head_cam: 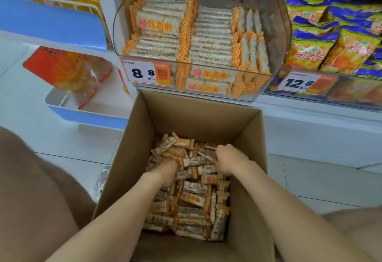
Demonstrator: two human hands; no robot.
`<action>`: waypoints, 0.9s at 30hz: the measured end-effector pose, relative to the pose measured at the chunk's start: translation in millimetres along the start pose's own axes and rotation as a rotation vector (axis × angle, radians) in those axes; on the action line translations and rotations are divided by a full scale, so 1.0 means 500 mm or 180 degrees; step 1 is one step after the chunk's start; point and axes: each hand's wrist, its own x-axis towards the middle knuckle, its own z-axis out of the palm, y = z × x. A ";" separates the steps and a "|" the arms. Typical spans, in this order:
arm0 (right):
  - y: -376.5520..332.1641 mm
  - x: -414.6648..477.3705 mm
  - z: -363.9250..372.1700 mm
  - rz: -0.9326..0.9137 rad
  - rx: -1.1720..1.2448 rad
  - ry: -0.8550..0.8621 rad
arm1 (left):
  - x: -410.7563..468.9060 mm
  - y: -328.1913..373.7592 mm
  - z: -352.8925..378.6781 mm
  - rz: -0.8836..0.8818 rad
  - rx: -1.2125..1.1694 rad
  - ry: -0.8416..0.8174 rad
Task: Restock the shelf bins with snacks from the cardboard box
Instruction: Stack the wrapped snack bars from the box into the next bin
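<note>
**Task items.** Snack bars (192, 199), orange-and-white wrappers, lie loose and jumbled in the bottom of the cardboard box (196, 115). The box stands open on the floor directly below and in front of the clear bin (278, 34). Judgement: parked there so each handful has only a short lift to the shelf.

**Hands.** Both are down inside the box, at the far end of the pile.
- L hand (165, 170): fingers buried among the wrappers and not visible. Cannot tell if they have closed on anything.
- R hand (229, 158): knuckles up, fingers bent down onto the bars. Looks like a gathering reach, but cannot tell if it is clamped on a bar.

Judgement: two hands used to scoop a bunch, since single bars would be slow.

**Bin.** Same product is already stacked flat in neat rows on the left and centre, with a few on edge to the right. The back right looks unfilled, so there is room for more. Orange price label (144, 73) is on the front. Restock is part done, approx.

**Surroundings.** Shop aisle with a pale tiled floor (62, 137) and a white shelf base. To the right, the next bin holds blue-and-yellow bags (330, 44) and has its own price label (299, 83). To the left is a blue-and-white rack (51, 22) with a red-orange packet (68, 69) on its lower tier.
</note>
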 end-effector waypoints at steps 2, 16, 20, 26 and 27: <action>0.009 0.026 0.048 0.0232 0.0066 -0.0064 | 0.020 0.014 0.015 -0.0017 -0.0205 0.0188; -0.011 0.138 0.245 -0.0371 -0.0615 -0.0259 | 0.072 -0.003 0.112 -0.0649 -0.0610 0.0639; -0.008 0.133 0.242 -0.0321 -0.0485 -0.0032 | 0.067 -0.015 0.103 -0.0701 -0.1406 0.0893; -0.030 0.104 0.152 -0.0070 0.2651 0.0996 | 0.018 0.006 0.031 -0.0266 -0.2108 0.0988; -0.029 0.094 0.127 -0.0177 0.2800 0.1069 | 0.002 0.010 0.013 -0.0148 -0.2179 0.0974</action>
